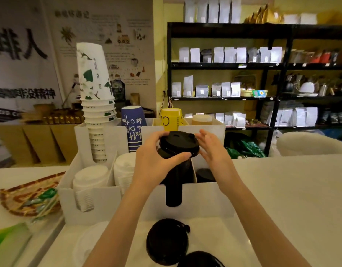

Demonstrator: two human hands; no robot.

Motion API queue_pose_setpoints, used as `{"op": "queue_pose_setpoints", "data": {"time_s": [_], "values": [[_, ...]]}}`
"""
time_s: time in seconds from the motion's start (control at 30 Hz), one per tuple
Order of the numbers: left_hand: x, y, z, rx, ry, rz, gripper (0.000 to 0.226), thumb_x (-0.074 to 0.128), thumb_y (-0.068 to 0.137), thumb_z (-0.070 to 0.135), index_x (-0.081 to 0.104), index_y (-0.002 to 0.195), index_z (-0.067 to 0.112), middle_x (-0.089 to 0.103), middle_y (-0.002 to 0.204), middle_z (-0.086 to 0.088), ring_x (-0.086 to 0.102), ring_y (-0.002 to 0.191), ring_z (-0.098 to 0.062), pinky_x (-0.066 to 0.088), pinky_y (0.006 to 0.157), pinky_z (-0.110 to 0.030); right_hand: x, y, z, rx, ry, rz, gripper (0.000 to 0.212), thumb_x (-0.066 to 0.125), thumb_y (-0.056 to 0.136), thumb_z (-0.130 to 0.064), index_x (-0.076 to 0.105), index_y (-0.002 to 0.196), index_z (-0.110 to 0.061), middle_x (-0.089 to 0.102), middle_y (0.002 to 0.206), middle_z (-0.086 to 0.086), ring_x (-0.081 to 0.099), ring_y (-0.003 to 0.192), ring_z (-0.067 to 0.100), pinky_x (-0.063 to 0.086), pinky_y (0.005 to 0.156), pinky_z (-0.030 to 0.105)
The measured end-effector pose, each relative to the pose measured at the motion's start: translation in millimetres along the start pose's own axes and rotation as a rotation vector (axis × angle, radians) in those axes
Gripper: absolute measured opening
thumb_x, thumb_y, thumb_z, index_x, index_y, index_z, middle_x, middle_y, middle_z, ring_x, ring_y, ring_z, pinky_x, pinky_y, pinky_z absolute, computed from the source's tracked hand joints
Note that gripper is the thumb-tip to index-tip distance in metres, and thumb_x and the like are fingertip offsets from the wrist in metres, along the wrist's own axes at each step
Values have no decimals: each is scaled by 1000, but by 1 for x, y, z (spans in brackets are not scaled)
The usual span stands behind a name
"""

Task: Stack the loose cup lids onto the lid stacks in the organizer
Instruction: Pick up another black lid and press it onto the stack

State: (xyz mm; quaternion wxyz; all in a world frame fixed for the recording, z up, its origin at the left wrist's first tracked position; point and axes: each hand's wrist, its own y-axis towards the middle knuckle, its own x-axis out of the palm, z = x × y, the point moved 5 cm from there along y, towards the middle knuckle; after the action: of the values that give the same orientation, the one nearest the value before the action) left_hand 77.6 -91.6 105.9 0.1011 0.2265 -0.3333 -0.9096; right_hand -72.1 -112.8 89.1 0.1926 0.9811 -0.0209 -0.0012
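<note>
A white organizer stands on the counter with lid stacks in its front slots. My left hand grips a black cup lid resting on top of the tall black lid stack in the middle slot. Just right of that lid, my right hand hovers with fingers spread, holding nothing. Two white lid stacks fill the left slots. A low black lid stack sits in the right slot. Two loose black lids and a translucent white lid lie on the counter in front.
Stacked paper cups, white with green print, blue and yellow, stand in the organizer's rear slots. A woven tray with packets lies at the left. Black shelving with bags stands behind the counter.
</note>
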Motion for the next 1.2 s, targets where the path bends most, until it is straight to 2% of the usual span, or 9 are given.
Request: {"op": "queue_pose_setpoints", "data": {"time_s": [0.1, 0.17, 0.33, 0.43, 0.6, 0.7, 0.77, 0.9, 1.2], "values": [[4, 6, -8, -2, 22, 12, 67, 79, 59, 37, 49, 117, 23, 59, 118, 3, 49, 107, -6, 35, 81, -6, 8, -4, 5, -23, -102, -92, 33, 27, 95, -35, 43, 124, -34, 46, 109, -28, 39, 117, 1, 30, 95, 17], [7, 9, -13, 10, 59, 4, 67, 78, 60, 37, 47, 119, 23, 58, 119, 3, 47, 106, -5, 32, 77, -2, 9, -6, 10, -12, -135, -125, 39, 24, 95, -38, 36, 132, -33, 40, 117, -26, 33, 114, -4, 26, 97, 14], [12, 11, -22, -8, 147, -46, 68, 75, 64, 39, 45, 122, 21, 56, 123, 1, 47, 113, -10, 33, 79, -7, 11, -3, 22, 66, -184, -170, 43, 20, 95, -40, 25, 137, -36, 30, 135, -20, 23, 124, -1, 17, 103, 24], [11, 11, -23, -15, 183, -73, 71, 75, 64, 41, 43, 124, 22, 55, 126, 2, 46, 114, -9, 33, 84, -13, 14, -2, 24, 113, -171, -180, 46, 18, 94, -41, 18, 139, -36, 24, 150, -10, 18, 139, 12, 16, 112, 34], [8, 14, -31, -55, 213, -127, 72, 74, 64, 43, 43, 125, 21, 53, 129, 1, 46, 117, -13, 35, 90, -22, 15, -5, 28, 119, -163, -177, 50, 17, 93, -41, 6, 141, -34, 13, 153, -5, 11, 141, 18, 12, 115, 42], [8, 14, -35, -78, 258, -159, 69, 73, 63, 47, 47, 120, 20, 53, 122, -1, 45, 109, -11, 36, 85, -22, 15, 5, 35, 96, -188, -265, 51, 22, 94, -39, 8, 142, -29, 18, 146, -9, 15, 136, 14, 13, 114, 41], [8, 14, -38, -96, 255, -174, 68, 73, 62, 48, 48, 119, 20, 54, 121, -1, 46, 109, -12, 36, 84, -23, 9, 6, 44, 44, -174, -319, 51, 28, 95, -33, 12, 142, -24, 16, 153, 0, 17, 139, 20, 13, 114, 39], [8, 14, -36, -112, 262, -175, 70, 73, 62, 48, 47, 121, 20, 56, 123, 0, 49, 112, -15, 41, 87, -26, 19, -8, 24, 107, -162, -246, 48, 23, 94, -35, 16, 141, -28, 24, 143, -14, 20, 129, 3, 14, 113, 32], [14, 11, -32, -116, 394, -144, 67, 68, 65, 52, 47, 120, 19, 53, 116, -2, 42, 95, -10, 37, 77, -22, 22, -7, 34, 88, -167, -235, 47, 24, 94, -36, 19, 140, -30, 22, 151, -8, 20, 132, 2, 15, 113, 29]]}}
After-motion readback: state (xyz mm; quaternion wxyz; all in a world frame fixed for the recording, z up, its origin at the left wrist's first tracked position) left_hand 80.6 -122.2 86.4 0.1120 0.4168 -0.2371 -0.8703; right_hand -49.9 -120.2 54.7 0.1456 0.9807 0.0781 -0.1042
